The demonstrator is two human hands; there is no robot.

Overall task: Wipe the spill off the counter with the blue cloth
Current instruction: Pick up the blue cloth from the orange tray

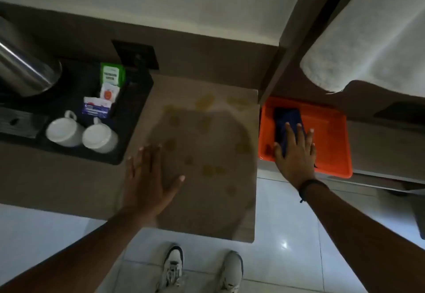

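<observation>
Yellowish spill blots [205, 103] are scattered over the beige counter [246, 212] in the middle of the view. The blue cloth [286, 120] lies folded inside an orange tray [331, 136] to the right of the counter. My right hand [295, 154] rests flat on the near end of the cloth with fingers spread, not closed around it. My left hand [149, 177] lies flat and open on the counter's left part, beside the blots.
A black tray [135, 118] at the left holds two white cups [65, 129], sachets [108, 88] and a steel kettle [25, 67]. A white towel [368, 39] hangs at the upper right. A brown post [276, 72] stands between counter and orange tray. My shoes [172, 267] stand on the tiled floor.
</observation>
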